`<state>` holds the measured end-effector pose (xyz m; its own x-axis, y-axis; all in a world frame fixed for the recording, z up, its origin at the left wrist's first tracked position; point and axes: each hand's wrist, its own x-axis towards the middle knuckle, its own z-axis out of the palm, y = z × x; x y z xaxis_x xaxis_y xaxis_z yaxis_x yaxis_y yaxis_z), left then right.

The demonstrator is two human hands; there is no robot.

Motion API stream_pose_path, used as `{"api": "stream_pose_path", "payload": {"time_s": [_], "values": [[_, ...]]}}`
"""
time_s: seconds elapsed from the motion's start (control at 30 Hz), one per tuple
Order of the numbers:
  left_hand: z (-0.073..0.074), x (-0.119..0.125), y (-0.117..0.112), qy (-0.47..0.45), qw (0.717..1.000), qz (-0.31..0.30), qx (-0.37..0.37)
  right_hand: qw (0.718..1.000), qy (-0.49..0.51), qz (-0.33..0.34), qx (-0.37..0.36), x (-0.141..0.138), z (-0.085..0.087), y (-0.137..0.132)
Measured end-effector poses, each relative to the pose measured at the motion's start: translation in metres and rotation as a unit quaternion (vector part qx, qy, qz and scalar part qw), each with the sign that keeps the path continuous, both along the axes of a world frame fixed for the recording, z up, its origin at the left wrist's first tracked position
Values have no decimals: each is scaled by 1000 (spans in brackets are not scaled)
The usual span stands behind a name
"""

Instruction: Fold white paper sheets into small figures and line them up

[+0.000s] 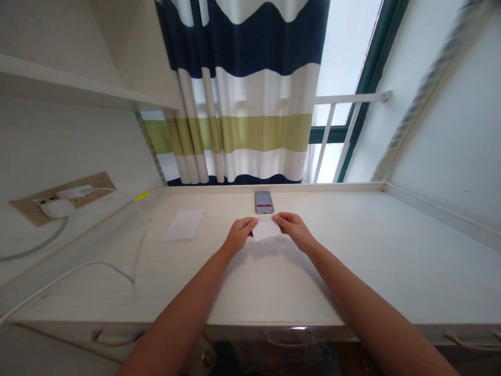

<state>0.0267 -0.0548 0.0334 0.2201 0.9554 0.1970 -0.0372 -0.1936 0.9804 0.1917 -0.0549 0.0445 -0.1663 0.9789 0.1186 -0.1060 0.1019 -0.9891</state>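
Over the middle of the pale wood-grain desk point(376, 277), my left hand point(238, 236) and my right hand point(295, 231) pinch opposite edges of a small white sheet of paper or tissue point(266, 229). Its lower edge hangs a little above the desktop. Just beyond the sheet, a smartphone point(264, 202) lies with its lit screen facing up. Farther left on the desk rests a flat white sheet or napkin point(182, 225), which neither hand touches.
A white cable point(97, 265) runs across the desk's left side from a wall-mounted power socket panel point(62, 201) with white plugs. A shelf point(78, 86) juts out above at left. A striped curtain point(242, 99) and a railed window point(344, 109) stand behind the desk's far edge.
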Motion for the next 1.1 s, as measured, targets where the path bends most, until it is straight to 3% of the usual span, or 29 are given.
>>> {"api": "stream_pose_path", "payload": {"time_s": [0.13, 0.33, 0.63, 0.77, 0.97, 1.1], "values": [[-2, -1, 2, -4, 1000, 27, 5, 999, -30, 33, -10, 0, -1, 1], [0, -1, 1, 8, 1000, 2, 3, 998, -56, 28, 8, 2, -5, 6], [-2, -1, 5, 26, 997, 53, 48, 996, -74, 16, 36, 0, -5, 5], [-3, -1, 3, 47, 996, 31, 72, 995, -84, 8, 53, 1, -7, 8], [-3, 0, -2, 129, 975, 49, 176, 997, -49, 18, 59, 0, -8, 7], [-5, 3, -3, 152, 976, 10, 159, 998, -21, 35, 44, -4, -4, 2]]}}
